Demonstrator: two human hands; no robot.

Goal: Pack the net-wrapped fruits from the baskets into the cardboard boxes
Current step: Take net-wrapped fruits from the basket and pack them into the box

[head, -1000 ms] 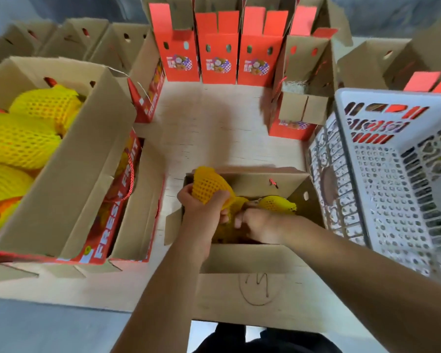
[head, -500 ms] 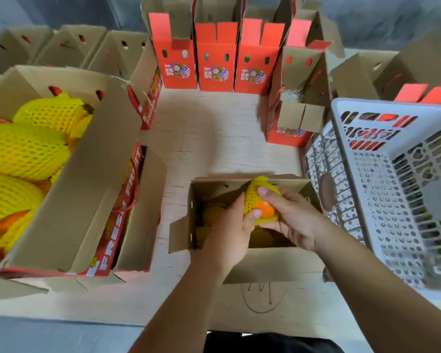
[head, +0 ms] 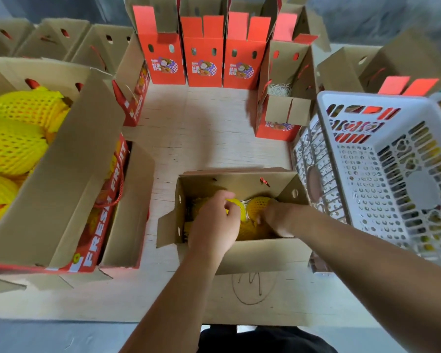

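Note:
An open cardboard box (head: 242,254) stands in front of me, with yellow net-wrapped fruits inside. My left hand (head: 214,222) is down in the box, fingers curled round a yellow net-wrapped fruit (head: 236,202). My right hand (head: 278,219) reaches in from the right and presses on a second net-wrapped fruit (head: 259,203) beside it; its fingertips are hidden. A white plastic basket (head: 362,159) stands at the right, its inside bare where I can see it.
A big open box (head: 69,174) of yellow net-wrapped fruits (head: 13,149) fills the left. Red gift boxes (head: 204,59) stand in a row at the back, another open one (head: 283,108) behind the basket. Brown boxes line the far left.
Both hands have gone down into the box with the fruit that they held above it half a second ago. The view has shifted slightly.

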